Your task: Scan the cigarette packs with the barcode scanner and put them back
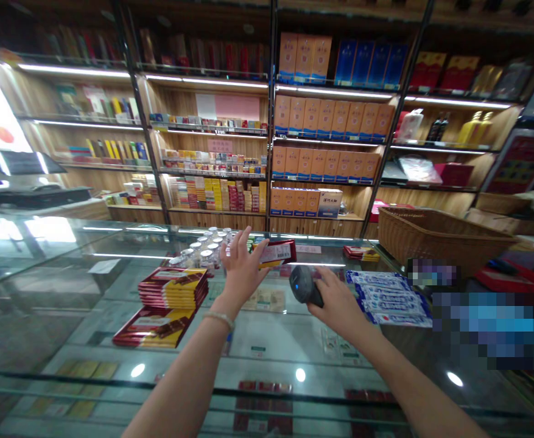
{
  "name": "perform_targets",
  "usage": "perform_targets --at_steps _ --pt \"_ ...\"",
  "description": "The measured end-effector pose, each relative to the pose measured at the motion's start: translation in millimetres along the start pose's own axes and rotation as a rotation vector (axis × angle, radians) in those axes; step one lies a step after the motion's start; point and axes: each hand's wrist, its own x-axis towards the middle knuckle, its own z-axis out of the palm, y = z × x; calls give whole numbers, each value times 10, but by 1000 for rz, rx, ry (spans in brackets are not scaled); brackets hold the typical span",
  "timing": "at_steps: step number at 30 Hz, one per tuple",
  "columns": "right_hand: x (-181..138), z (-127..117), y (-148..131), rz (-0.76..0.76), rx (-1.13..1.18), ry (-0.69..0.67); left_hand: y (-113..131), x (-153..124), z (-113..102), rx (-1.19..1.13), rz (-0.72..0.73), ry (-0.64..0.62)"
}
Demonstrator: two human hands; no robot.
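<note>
My left hand (240,271), with a bracelet at the wrist, grips a chocolate bar (279,252) in red and yellow wrapping. The bar's pale printed label side faces me, and its left end is hidden behind the fingers. Close by on the right, my right hand (335,298) is wrapped round a black barcode scanner (301,285) with a small blue light, its head near the bar. To the left of my left hand, similar chocolate bars lie on the glass counter (267,334) in a taller stack (173,287) and a lower pile (154,327).
Small lidded jars (207,246) stand behind my left hand. Blue-and-white packets (392,298) lie right of the scanner, with a wicker basket (440,234) behind them. A few more bars (361,253) rest near the counter's back. Shelves of boxes (328,164) line the wall.
</note>
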Motion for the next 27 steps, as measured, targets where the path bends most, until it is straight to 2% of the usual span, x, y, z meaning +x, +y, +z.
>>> perform_targets --at_steps 4,10,17,20,22,25,27 --pt "-45 56 -93 -37 -41 -94 1 4 -9 -4 -6 -16" --pt "-137 -87 -209 -98 -73 -280 26 20 -38 3 -25 -39" --pt "-246 -93 -204 -126 -52 -321 41 19 -67 -2 -27 -41" --pt "-180 -76 -116 -104 -32 -254 44 21 -62 -12 -22 -42" --pt "-82 -85 -19 -21 -49 -138 44 24 -52 -19 -21 -32" --pt "109 -135 156 186 -71 92 49 28 -38 -35 -12 -9" --pt "239 -190 250 207 -57 154 60 31 -37 -51 1 2"
